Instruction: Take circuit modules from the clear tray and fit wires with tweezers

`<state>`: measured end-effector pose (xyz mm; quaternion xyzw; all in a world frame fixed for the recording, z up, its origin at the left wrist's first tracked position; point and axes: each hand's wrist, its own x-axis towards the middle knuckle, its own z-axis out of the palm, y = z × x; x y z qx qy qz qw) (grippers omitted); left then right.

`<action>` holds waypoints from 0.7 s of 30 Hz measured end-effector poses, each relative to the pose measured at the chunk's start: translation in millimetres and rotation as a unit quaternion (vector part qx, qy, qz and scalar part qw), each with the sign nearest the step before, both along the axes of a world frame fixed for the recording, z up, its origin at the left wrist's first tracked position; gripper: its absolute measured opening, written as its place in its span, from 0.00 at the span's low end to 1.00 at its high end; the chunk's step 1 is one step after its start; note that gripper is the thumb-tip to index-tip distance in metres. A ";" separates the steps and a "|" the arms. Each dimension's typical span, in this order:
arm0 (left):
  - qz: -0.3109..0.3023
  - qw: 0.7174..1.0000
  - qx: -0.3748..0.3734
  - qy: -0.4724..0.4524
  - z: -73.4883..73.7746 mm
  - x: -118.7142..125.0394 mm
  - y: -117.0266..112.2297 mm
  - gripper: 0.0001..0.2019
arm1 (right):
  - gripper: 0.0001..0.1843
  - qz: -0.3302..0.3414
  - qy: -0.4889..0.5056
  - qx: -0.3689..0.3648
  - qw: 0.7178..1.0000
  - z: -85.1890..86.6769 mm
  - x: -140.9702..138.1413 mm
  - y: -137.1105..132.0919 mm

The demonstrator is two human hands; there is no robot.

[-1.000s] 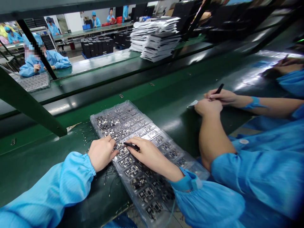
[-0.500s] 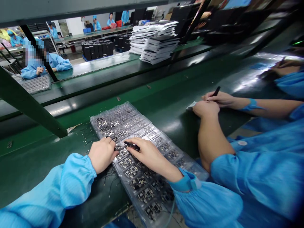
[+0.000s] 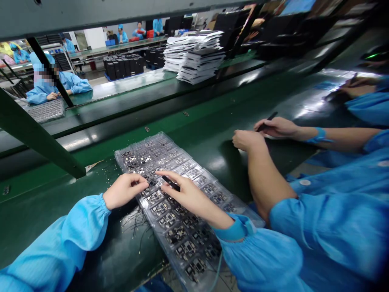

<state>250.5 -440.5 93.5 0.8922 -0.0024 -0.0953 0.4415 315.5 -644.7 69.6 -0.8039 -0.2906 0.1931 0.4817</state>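
A clear plastic tray (image 3: 138, 148) with rows of small black circuit parts lies slantwise on the green conveyor belt in front of me. My left hand (image 3: 123, 191) rests at the tray's left edge, fingers curled, its fingertips pinching at a part in the tray. My right hand (image 3: 185, 194) lies over the middle of the tray and holds a thin black tool (image 3: 170, 183) between thumb and fingers, its tip pointing left toward my left fingertips. Both arms wear blue sleeves.
A co-worker on my right has both hands (image 3: 261, 132) on the belt, one with a black pen. Small loose bits (image 3: 105, 172) lie left of the tray. A green steel brace (image 3: 36, 138) crosses at left. Stacked white-and-black packs (image 3: 197, 56) stand on the far shelf.
My left hand has uncurled a little and slid slightly left and up along the tray edge. My right hand with the tool shifted up. The co-worker's nearer hand moved left.
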 end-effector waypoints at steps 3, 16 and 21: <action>-0.009 0.999 -0.033 0.019 1.9 -1.4 -1.2 0.14 | 0.25 0.044 0.090 0.045 0.994 2.4 -0.5 2.6; -0.024 0.999 0.035 0.032 -8.9 -1.7 0.9 0.11 | 0.21 -0.075 0.245 0.133 0.957 -2.7 3.1 4.0; -0.009 0.971 0.237 -0.031 -12.9 -2.2 -5.7 0.07 | 0.23 -0.132 0.220 0.086 0.963 -9.6 8.5 -0.5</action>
